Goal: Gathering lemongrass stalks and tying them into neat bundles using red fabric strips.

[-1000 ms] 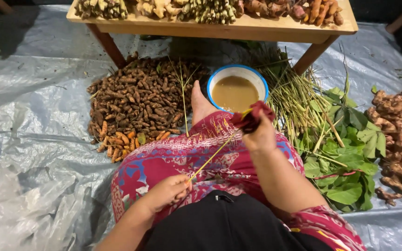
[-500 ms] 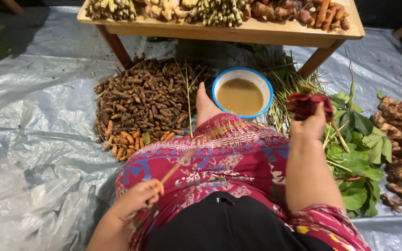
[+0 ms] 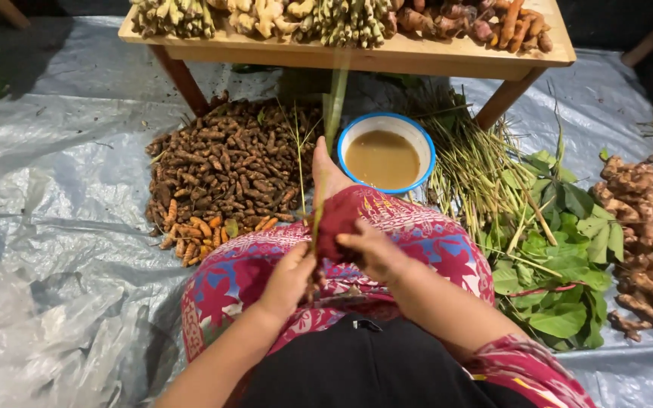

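1. Dark red bundle (image 3: 335,227) sits over the person's lap, held between both hands, with a long green stalk (image 3: 332,113) sticking up from it.
2. Far left, a crinkly grey plastic sheet (image 3: 47,189) covers the floor.
3. Next comes a pile of brown roots (image 3: 221,162), with some orange ones at its near edge.
4. The left hand (image 3: 290,278) has its grip closed around the bottom of the stalk, just under the bundle.
5. The right hand (image 3: 372,251) has its grip closed on the dark red bundle, fingers pinching its side.
6. Behind the hands stands a blue-rimmed bowl (image 3: 353,132) of brown liquid, near a bare foot.
7. Further right lie green stems (image 3: 478,170), then big green leaves (image 3: 568,264).
8. Far right is a heap of knobbly ginger-like roots (image 3: 648,227).
9. A wooden tabletop (image 3: 357,57) at the back carries more roots.
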